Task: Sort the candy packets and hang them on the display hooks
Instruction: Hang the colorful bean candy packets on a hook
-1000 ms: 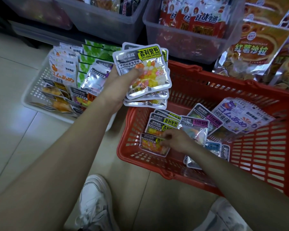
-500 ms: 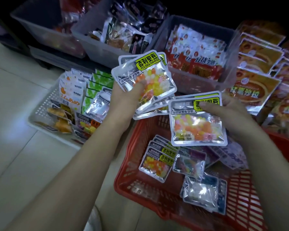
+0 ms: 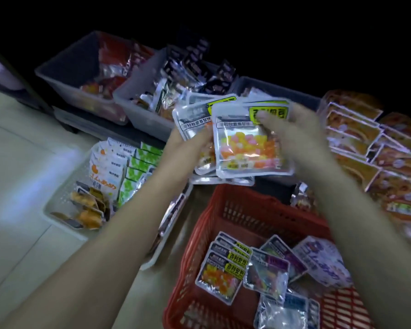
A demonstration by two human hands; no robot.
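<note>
The right hand (image 3: pixel 301 138) is pinching a jellybean packet (image 3: pixel 244 148) by its top label, 12 o'clock of the red basket (image 3: pixel 247 205); the left hand (image 3: pixel 190 143) is clutching the stack (image 3: pixel 195 115); this light, slippery film is probably needing an edge pinch.

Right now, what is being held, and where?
Left hand grips a packet stack by its lower left; right hand pinches the front packet at its top right.

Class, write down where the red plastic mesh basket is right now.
Head view, lower centre-right: the red plastic mesh basket sits on the floor below the held stack of silver candy packets, with the white perforated plastic tray at its left.
</note>
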